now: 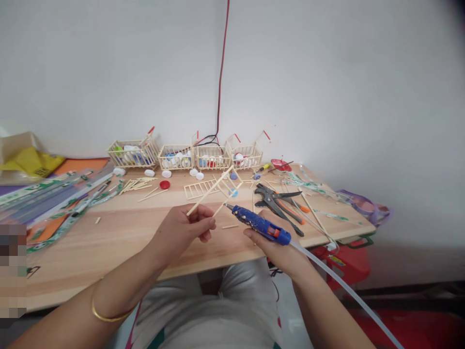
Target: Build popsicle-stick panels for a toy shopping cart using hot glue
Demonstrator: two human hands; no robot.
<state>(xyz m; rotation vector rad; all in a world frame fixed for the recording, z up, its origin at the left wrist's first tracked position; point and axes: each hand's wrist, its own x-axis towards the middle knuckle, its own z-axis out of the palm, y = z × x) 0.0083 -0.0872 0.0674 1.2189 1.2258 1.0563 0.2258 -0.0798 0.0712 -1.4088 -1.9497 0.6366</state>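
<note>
My left hand is closed on a small wooden stick frame, which slants up and away over the table. Wrapped in my right hand is a blue glue gun with dried white spots and an orange switch. A long translucent glue stick trails from its back end. The nozzle points left and is at or very near one stick of the frame; whether it touches I cannot tell. Behind the frame, a flat ladder-like stick panel lies on the table.
Several miniature stick carts line the wall, filled with small items. Loose sticks and a red cap lie left of centre. Black cutters and orange-handled pliers rest at right. Plastic-wrapped strips cover the left side.
</note>
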